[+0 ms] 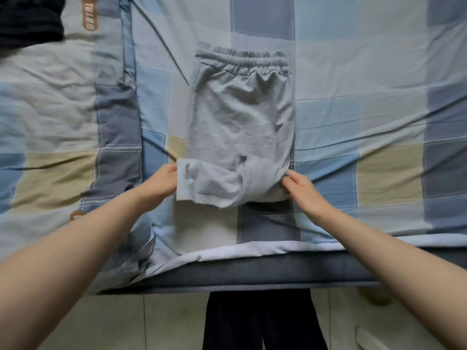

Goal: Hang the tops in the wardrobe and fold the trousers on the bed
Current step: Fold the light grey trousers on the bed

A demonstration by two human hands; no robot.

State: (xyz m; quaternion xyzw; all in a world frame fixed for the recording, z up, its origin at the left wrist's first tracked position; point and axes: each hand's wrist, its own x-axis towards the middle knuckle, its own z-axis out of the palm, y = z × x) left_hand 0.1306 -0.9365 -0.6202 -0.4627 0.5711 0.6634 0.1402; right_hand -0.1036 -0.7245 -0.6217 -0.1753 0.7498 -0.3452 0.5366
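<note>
On the bed (379,102), the left hand (161,181) and right hand (299,186) each pinch the grey trousers (240,122) at the folded lower edge. Soft, light and floppy, they likely handle best held by both side edges.

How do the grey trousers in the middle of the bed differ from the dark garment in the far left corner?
The light grey jersey trousers lie flat and partly folded, elastic waistband away from the person; the dark, nearly black garment sits bunched at the frame's edge. The left hand and right hand hold the trousers' near end; nothing touches the dark garment. Both rest on the blue and beige checked bedcover.
</note>
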